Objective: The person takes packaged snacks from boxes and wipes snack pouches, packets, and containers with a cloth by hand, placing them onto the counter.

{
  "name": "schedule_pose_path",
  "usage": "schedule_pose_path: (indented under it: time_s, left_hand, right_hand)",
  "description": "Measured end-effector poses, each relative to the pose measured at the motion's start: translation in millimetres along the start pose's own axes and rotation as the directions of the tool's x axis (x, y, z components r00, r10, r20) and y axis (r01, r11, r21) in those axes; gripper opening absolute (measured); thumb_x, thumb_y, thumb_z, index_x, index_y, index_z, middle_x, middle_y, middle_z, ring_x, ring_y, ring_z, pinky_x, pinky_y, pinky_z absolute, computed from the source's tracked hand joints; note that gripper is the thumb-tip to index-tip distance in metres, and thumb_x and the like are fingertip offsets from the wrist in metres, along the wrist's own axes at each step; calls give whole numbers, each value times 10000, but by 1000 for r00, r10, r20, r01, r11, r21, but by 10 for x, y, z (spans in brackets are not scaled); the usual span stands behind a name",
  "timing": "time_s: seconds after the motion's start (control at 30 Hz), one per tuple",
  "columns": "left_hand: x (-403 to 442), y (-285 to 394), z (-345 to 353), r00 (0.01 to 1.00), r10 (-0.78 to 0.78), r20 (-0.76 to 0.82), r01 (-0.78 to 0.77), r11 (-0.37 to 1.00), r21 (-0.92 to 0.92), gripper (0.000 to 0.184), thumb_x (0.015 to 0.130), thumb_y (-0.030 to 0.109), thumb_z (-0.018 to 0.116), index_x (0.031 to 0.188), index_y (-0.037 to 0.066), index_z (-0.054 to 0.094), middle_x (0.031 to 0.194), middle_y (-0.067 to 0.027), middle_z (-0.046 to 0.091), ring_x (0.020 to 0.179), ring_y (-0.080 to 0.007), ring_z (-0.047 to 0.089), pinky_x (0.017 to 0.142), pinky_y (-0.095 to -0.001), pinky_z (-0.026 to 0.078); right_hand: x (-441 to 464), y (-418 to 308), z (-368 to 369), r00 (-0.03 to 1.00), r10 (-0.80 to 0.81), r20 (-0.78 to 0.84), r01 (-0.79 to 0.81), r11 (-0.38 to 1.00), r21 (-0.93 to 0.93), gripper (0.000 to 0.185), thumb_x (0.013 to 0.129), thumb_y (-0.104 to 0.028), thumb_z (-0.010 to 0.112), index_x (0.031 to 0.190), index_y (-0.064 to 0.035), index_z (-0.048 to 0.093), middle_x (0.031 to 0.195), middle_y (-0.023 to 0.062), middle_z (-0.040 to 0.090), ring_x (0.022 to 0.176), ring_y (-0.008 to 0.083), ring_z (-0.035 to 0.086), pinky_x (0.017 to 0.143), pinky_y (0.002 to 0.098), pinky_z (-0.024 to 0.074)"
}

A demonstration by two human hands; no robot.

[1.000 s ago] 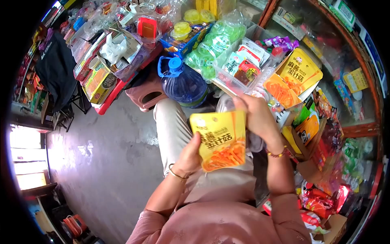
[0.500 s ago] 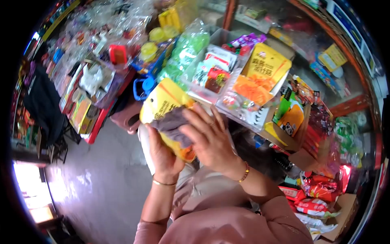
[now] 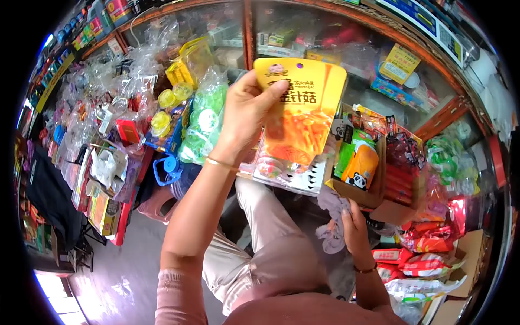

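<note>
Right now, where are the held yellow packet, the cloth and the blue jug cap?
Yellow packet [image 3: 301, 114]: head view, printed front.
Cloth [image 3: 331, 202]: head view, upper folds.
Blue jug cap [image 3: 170, 164]: head view, its top.

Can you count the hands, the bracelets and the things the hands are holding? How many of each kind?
Hands: 2, the left hand and the right hand
Bracelets: 2, the left bracelet and the right bracelet
Packets: 1, the yellow packet in the left hand
Cloths: 1, the cloth in the right hand
Total: 6
</note>
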State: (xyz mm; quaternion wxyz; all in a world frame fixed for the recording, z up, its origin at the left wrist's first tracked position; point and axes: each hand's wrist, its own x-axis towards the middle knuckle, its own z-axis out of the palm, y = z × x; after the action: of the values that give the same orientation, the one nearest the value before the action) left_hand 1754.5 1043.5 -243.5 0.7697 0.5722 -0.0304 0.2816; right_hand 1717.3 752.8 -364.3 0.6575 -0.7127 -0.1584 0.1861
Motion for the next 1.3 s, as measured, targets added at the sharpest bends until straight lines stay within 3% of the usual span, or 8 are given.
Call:
schedule_pose_path:
  time_s: [0.1, 0.3, 0.37, 0.47, 0.57, 0.67, 0.87, 1.3]
  left_hand:
    - [198, -246, 71, 993, 69, 91, -70, 998, 11, 169, 859, 46, 599, 1020, -4, 595, 914, -32, 643, 803, -78, 582, 725, -221, 474]
    - [140, -488, -1, 979, -196, 61, 172, 946, 275, 187, 849, 3, 584, 1034, -11, 563, 929, -36, 627, 841, -104, 585, 797, -257, 476]
    - [70, -564, 1, 994, 18, 107, -61, 906, 418, 334, 793, -39, 599, 1115, 9, 526, 979, -56, 598, 890, -117, 565, 798, -267, 468]
    - [-29, -513, 35, 960, 269, 81, -248, 673, 697, 555, 724, -57, 634, 1232, 45, 434, 1095, -140, 552, 990, -264, 553, 882, -343, 434]
    - [-163, -386, 111, 871, 407, 274, -407, 287, 867, 507, 739, -74, 610, 1213, 41, 474, 1180, -149, 496, 1108, -281, 488, 942, -353, 396]
    - [-344, -365, 177, 871, 334, 360, -461, 305, 833, 492, 712, -84, 609, 1178, 35, 502, 1207, -163, 467, 1141, -328, 445, 956, -374, 377]
    - [-659, -401, 216, 731, 314, 605, -679, 250, 691, 429, 630, -74, 623, 1049, -8, 560, 1080, -140, 538, 1018, -322, 525, 862, -413, 432]
    - [-1200, -454, 336, 873, 68, 482, -413, 629, 659, 524, 763, 8, 643, 1240, -30, 429, 1164, -195, 516, 1052, -340, 529, 890, -388, 436]
  right_hand:
    - [-26, -65, -201, 989, -119, -89, 97, 971, -219, 360, 946, -95, 365, 1284, 23, 401, 830, 48, 595, 605, 96, 540, 571, 219, 450]
    - [42, -64, -726, 918, 290, -271, -201, 929, 312, 223, 949, -109, 401, 1063, 29, 535, 831, 52, 592, 606, 105, 530, 572, 217, 424]
    - [293, 15, -968, 897, -241, -371, 201, 969, -142, 239, 953, -188, 425, 971, 26, 531, 717, 45, 587, 608, 132, 545, 572, 256, 434]
    - [582, -250, -1235, 911, -393, -124, 242, 753, -612, 326, 936, -284, 455, 927, 32, 535, 722, 90, 594, 620, 183, 578, 581, 305, 452]
    - [943, -215, -1316, 969, -228, -89, 78, 630, -772, 464, 879, -428, 483, 811, 11, 620, 781, 123, 627, 706, 194, 612, 612, 333, 456]
    - [1374, -200, -1219, 988, 139, -71, -102, 227, -969, 584, 810, -554, 507, 698, 2, 645, 694, 171, 631, 676, 325, 626, 608, 385, 485]
    - [1660, 207, -1032, 994, 90, 59, 57, 27, -998, 591, 747, -584, 530, 703, -12, 673, 681, 179, 632, 701, 325, 635, 647, 393, 505]
    - [756, -696, -1322, 994, -48, 95, 96, 781, -617, 232, 818, -167, 543, 862, 47, 620, 714, 169, 631, 638, 246, 631, 565, 312, 451]
